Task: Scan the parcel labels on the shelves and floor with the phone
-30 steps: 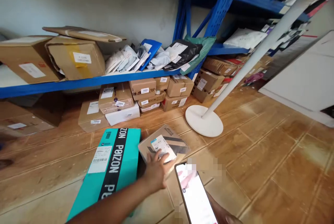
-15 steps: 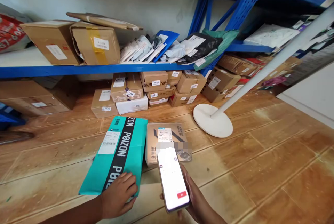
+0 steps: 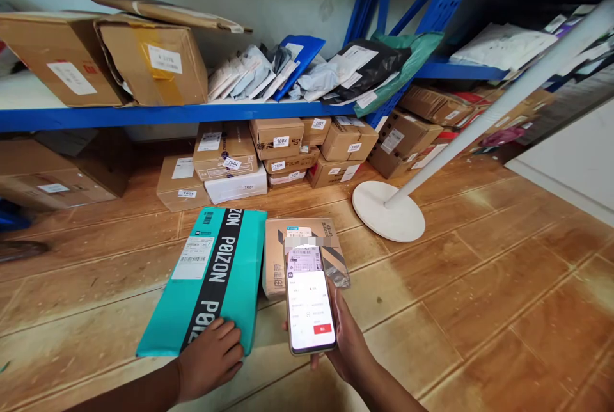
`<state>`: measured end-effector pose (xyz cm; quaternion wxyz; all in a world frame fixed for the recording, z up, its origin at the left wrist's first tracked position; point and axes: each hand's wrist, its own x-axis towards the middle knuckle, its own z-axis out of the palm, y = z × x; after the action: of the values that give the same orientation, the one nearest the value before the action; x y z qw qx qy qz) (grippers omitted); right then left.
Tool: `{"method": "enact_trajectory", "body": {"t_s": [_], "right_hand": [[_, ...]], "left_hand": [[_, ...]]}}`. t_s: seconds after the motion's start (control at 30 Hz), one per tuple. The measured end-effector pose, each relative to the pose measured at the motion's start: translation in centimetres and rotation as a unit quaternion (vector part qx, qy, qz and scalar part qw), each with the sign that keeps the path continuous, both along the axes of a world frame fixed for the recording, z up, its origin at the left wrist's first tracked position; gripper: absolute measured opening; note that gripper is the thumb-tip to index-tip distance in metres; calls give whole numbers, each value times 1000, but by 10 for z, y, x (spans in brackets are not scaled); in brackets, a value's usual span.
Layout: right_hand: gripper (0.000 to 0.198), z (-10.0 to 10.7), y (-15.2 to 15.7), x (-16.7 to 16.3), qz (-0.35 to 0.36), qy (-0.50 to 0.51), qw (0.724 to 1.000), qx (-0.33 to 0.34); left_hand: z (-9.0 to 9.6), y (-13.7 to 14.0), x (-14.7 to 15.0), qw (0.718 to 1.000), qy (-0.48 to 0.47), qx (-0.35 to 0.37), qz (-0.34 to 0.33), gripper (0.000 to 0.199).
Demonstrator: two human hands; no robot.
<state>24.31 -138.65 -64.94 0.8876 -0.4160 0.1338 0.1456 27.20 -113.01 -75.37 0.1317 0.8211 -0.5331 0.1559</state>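
Observation:
In my right hand (image 3: 346,335) is a smartphone (image 3: 311,309), its screen facing up at me, with a camera picture of a label at the top and a red button low down. Behind the phone lies a brown cardboard box (image 3: 275,239) with a shipping label (image 3: 298,231), partly covered by the phone. My left hand (image 3: 213,357) rests on the near right corner of a flat teal parcel (image 3: 240,297), fingers lying over its top and thumb apart. A black band with white lettering and a white label (image 3: 194,257) mark the parcel.
Numbered cartons (image 3: 225,146) stand stacked under a blue-edged shelf (image 3: 158,114). On the shelf are larger boxes (image 3: 153,60) and bagged parcels (image 3: 254,70). A white pole on a round base (image 3: 388,213) stands to the right on the tiled floor (image 3: 432,322).
The phone has moved slightly up and left, and its mostly blank white screen now shows a label picture and text lines. The left hand stays on the teal parcel. The view has shifted a little.

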Motion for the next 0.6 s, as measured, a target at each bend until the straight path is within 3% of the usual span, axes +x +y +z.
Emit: {"method": "enact_trajectory", "body": {"t_s": [0.37, 0.6], "right_hand": [[73, -5, -2, 1, 9, -24, 1000, 1], [110, -6, -8, -6, 22, -23, 999, 10]], "left_hand": [[-4, 1, 0, 1000, 4, -9, -1, 19], [-3, 0, -1, 1000, 16, 0, -3, 18]]}}
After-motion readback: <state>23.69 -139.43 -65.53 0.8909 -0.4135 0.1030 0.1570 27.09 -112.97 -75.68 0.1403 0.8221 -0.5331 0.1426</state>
